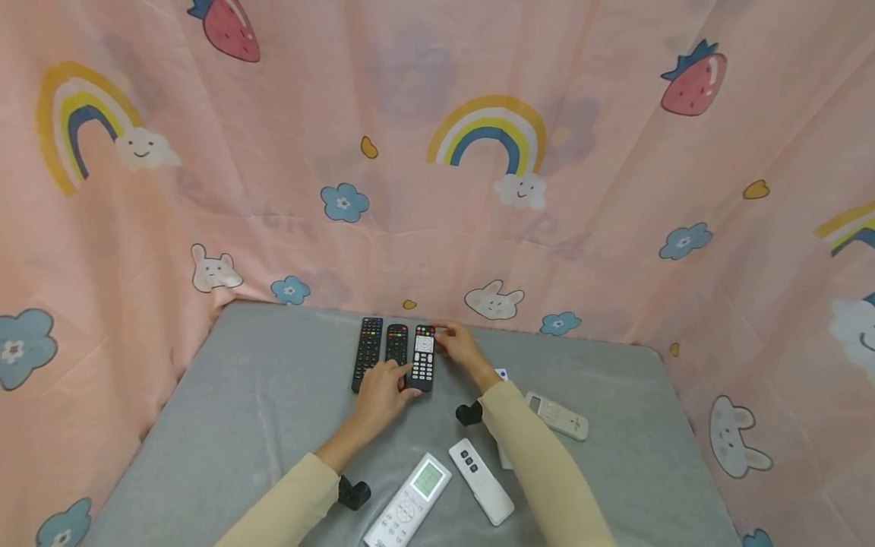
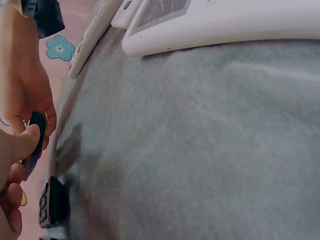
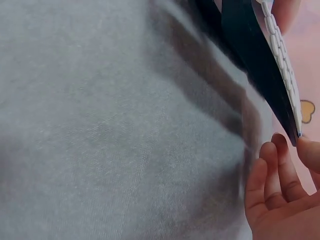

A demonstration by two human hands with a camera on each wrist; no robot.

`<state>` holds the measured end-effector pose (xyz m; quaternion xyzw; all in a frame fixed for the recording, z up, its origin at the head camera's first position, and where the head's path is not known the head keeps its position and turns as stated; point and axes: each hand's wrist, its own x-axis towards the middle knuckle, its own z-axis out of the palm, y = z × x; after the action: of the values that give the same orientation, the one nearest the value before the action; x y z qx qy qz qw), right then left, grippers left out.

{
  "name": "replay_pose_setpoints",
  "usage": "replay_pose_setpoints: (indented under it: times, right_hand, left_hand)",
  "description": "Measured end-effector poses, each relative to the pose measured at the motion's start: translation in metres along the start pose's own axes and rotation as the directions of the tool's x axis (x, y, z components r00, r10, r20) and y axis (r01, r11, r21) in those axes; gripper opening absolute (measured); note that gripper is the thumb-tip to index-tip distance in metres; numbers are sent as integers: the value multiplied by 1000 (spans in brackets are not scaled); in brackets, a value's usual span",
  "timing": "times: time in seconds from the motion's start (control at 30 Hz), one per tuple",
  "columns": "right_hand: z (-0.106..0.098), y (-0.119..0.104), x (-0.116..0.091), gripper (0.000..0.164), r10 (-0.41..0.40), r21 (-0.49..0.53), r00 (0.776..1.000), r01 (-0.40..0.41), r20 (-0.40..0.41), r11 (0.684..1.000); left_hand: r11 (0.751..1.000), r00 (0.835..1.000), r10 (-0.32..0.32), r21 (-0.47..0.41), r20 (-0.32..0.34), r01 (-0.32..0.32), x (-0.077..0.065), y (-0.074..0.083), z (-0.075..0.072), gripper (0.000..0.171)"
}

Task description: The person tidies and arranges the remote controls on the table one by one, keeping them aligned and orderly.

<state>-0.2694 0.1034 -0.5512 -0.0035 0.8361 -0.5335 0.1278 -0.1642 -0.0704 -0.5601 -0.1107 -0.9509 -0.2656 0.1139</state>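
Observation:
A black remote control with white buttons (image 1: 424, 358) is raised off the grey surface, tilted in the right wrist view. My left hand (image 1: 380, 393) grips its near end, the thumb (image 2: 25, 142) lying along it. At the far end, my right hand (image 1: 463, 351) pinches a corner between thumb and fingers (image 3: 257, 182). Just left of it lie two more black remotes side by side, a shorter one (image 1: 397, 342) and a longer one (image 1: 368, 353). My left hand partly covers the shorter one's lower end in the head view.
Nearer me lie a white remote with a screen (image 1: 408, 501) and a slim white remote (image 1: 481, 482). To the right is a cream remote (image 1: 562, 418); another white one (image 1: 502, 374) is mostly hidden under my right forearm. A pink patterned curtain (image 1: 410, 251) borders the grey tabletop (image 1: 273, 425).

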Motion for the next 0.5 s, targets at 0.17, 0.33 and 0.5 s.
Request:
replay_pose_setpoints:
  times: [0.17,0.33,0.5]
  right_hand:
    - [0,5,5,34,-14,4,1000,14,17,1000]
    - [3,8,9,37,-3,-2,1000,3,20,1000]
    - [7,9,12,41,47,-28,999,-47,13,999]
  left_hand:
    - [999,1000,-22,38,-7,22,3,3,8,53]
    - [997,999,-37,67,-25,38,6,3,13,53]
    - [996,998,-44,74,-34,46,6,1,17,53]
